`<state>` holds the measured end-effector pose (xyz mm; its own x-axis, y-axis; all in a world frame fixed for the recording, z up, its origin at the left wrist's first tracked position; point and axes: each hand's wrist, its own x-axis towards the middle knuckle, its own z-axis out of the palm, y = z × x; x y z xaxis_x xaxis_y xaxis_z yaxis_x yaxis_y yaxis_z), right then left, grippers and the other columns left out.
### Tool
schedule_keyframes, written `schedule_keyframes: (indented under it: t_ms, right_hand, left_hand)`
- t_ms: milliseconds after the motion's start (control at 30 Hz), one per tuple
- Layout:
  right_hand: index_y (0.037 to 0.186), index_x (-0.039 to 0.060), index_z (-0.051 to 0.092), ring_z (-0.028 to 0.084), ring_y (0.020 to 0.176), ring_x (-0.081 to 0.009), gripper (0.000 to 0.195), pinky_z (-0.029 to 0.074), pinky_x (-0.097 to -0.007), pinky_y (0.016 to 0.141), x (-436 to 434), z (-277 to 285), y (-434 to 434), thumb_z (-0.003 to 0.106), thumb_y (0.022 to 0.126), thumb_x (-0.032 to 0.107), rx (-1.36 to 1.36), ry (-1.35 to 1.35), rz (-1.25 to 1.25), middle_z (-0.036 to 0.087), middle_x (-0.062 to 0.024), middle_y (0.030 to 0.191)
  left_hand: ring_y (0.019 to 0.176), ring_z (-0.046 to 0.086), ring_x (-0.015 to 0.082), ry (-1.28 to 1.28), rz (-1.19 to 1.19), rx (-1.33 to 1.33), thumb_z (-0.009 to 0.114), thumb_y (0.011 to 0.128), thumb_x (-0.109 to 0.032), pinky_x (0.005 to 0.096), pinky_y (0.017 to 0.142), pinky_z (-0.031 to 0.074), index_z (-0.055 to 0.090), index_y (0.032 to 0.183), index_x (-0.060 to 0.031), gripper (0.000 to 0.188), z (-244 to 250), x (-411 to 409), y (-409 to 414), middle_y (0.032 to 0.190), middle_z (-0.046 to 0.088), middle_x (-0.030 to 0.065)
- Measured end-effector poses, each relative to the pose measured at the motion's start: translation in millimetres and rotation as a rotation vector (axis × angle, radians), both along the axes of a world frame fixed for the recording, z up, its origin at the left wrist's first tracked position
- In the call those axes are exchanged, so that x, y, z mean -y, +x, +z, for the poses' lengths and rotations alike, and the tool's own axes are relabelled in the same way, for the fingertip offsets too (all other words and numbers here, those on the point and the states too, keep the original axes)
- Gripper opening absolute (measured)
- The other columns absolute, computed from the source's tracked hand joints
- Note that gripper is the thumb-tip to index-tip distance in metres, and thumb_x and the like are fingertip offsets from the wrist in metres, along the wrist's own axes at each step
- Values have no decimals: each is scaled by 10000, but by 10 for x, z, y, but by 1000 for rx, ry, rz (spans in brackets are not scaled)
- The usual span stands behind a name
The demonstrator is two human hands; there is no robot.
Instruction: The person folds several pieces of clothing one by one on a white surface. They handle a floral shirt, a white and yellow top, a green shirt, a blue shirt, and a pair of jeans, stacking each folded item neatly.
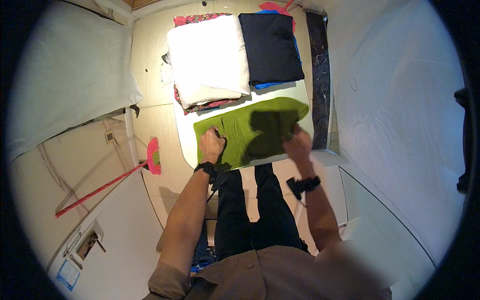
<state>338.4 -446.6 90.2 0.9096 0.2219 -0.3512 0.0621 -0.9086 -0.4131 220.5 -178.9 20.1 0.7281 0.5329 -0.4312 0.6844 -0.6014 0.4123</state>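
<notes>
A green garment, folded into a long shape with some creases, lies across the near part of a white table. My left hand is on its left part, fingers curled; whether cloth is pinched between them is hard to tell. At the garment's right end is my right hand, partly in shadow, its fingertips not clear. Beyond the garment rests a folded white cloth on top of red floral fabric. Beside it, a folded black cloth lies over blue fabric.
A pink broom with a red handle leans at the left, near a white door with a metal latch. Pale sheeting hangs along the right side, and more sheeting hangs at the upper left. Another pink brush head shows behind the table.
</notes>
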Motion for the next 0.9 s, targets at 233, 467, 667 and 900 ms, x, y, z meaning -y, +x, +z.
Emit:
schedule_keyframes:
  t_ms: [233, 467, 667, 900]
  right_hand:
    - [1084, 67, 545, 645, 907, -416, 420, 528, -486, 769, -1403, 247, -1152, 737, 711, 85, -121, 323, 130, 634, -189, 973]
    - [1080, 41, 493, 670, 849, -410, 477, 578, -480, 705, -2062, -177, -1572, 764, 696, 125, -125, 221, 187, 592, -211, 963]
    - [1076, 14, 492, 682, 840, -385, 452, 585, -458, 680, -2174, -298, -1715, 754, 758, 199, -105, 151, 236, 592, -207, 994]
    - [1225, -83, 457, 616, 1007, -395, 624, 550, -470, 824, -2039, -594, -1939, 744, 775, 240, -5, 348, 328, 536, -263, 1088]
  left_hand:
    - [816, 710, 247, -693, 244, 163, 634, 916, -164, 340, 685, 559, 674, 1076, 30, 254, -24, -351, -160, 872, 710, 142]
    - [1222, 560, 243, -1486, 835, 223, 349, 1009, -617, 405, 1036, 468, 456, 1390, -28, 709, 208, -811, -597, 1363, 551, 143]
    - [1227, 557, 274, -1195, 732, 274, 650, 952, -315, 372, 995, 503, 343, 1471, 4, 682, 249, -740, -725, 1357, 537, 206]
    - [1184, 576, 278, -772, 499, 407, 794, 811, -62, 362, 958, 518, 246, 1509, 52, 894, 435, -537, -630, 1332, 531, 251]
